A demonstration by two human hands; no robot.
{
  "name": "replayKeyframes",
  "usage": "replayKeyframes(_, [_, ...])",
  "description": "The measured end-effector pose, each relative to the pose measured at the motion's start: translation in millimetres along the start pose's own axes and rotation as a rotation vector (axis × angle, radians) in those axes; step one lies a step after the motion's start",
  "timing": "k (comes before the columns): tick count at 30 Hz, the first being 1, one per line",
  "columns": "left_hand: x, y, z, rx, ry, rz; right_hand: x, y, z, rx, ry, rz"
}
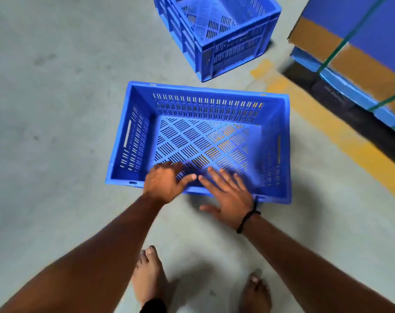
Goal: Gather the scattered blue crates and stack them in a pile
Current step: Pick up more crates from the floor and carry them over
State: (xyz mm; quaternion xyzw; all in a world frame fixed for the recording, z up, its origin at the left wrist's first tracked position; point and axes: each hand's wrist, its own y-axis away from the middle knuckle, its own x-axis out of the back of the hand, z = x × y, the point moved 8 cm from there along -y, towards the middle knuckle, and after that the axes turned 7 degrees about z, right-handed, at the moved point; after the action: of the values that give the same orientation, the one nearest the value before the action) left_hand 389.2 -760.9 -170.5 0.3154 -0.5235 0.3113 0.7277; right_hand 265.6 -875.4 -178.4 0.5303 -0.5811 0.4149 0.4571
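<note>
Two blue crates: near crate (198, 141), far crate (216, 30); left hand (163, 181), right hand (228, 195) spread wide, empty.

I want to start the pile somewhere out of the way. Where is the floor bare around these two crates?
The grey floor left of the near crate and the far crate is wide and bare. To the right it is crowded: a yellow line and strapped boxes. Only a narrow strip separates the crates. Both hands, left and right, are open at the near rim.
</note>
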Motion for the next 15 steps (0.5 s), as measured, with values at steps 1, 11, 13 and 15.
replayKeyframes(1, [-1.3,5.1,-12.8,-0.032,-0.039,-0.024,-13.5,2.4,-5.3,0.017,0.036,-0.036])
replayKeyframes(11, [-14.0,44.1,-22.4,-0.009,-0.043,-0.197,-29.8,10.5,9.7,-0.085,0.098,-0.054])
replayKeyframes(13, [-16.6,55.6,-17.6,0.013,-0.039,-0.236,-27.2,17.0,12.6,-0.072,0.145,-0.041])
replayKeyframes(15, [-19.1,64.1,-16.5,0.024,-0.065,-0.257,-25.2,20.2,11.7,-0.035,0.134,-0.031])
